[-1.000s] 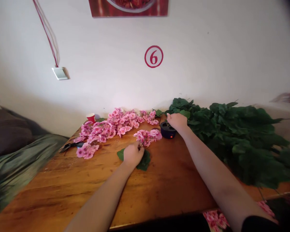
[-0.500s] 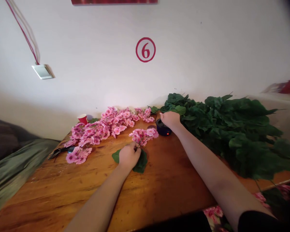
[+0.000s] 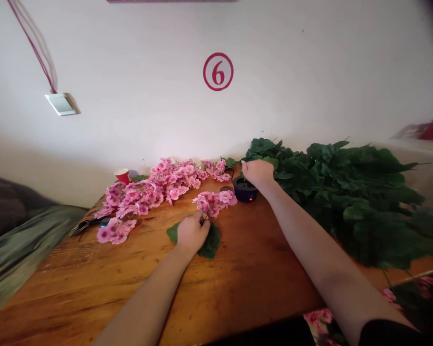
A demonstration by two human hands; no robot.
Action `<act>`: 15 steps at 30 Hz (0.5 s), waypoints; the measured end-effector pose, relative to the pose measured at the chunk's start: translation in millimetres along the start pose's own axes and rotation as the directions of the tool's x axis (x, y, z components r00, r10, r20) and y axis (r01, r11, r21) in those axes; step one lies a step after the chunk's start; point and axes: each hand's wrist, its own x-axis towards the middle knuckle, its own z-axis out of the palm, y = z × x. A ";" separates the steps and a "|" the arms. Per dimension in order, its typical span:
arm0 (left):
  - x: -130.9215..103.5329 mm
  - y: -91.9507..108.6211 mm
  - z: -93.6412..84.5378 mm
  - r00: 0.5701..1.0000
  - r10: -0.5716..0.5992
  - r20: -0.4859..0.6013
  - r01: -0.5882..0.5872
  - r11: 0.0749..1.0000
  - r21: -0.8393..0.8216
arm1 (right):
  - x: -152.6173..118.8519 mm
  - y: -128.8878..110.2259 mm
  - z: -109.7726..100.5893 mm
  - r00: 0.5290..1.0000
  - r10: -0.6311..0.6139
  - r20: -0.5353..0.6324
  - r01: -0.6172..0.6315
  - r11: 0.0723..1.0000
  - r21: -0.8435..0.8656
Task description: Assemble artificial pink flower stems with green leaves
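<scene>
My left hand (image 3: 192,232) is closed on the stems of a pink flower sprig (image 3: 213,202), low over the wooden table. Green leaves (image 3: 210,240) show on both sides of that hand. My right hand (image 3: 257,172) is above the back right rim of a small dark blue pot (image 3: 245,190) with a lit red light on its front. Its fingers are pinched together, and a green leaf (image 3: 271,162) shows just behind it. What the fingertips hold is too small to make out.
Pink flowers (image 3: 159,186) are heaped at the back left, near a red and white paper cup (image 3: 122,176). A big pile of green leaves (image 3: 346,192) covers the right side of the wooden table (image 3: 94,288). More pink flowers (image 3: 319,318) lie below the table's front edge.
My right hand has risen slightly and moved right, showing more of the pot's inside. My left hand has stayed in place with the sprig.
</scene>
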 end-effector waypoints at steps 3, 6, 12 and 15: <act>-0.1 0.0 -0.2 1.000 0.005 0.006 -0.005 1.000 0.010 | -1.9 -0.6 -11.0 0.998 0.007 -0.055 -0.007 1.000 -0.004; -0.4 0.2 -0.1 1.000 0.015 0.010 -0.015 1.000 0.021 | -6.5 -1.5 -21.9 0.989 0.011 -0.150 -0.010 1.000 0.008; -0.8 1.4 -0.1 1.000 0.012 0.018 -0.013 1.000 0.024 | -8.8 -2.3 -23.3 0.974 0.015 -0.228 -0.013 1.000 0.010; -1.0 1.3 -0.7 1.000 0.016 0.018 -0.016 1.000 0.024 | -4.2 -2.4 -10.4 0.995 0.016 -0.099 -0.017 1.000 -0.008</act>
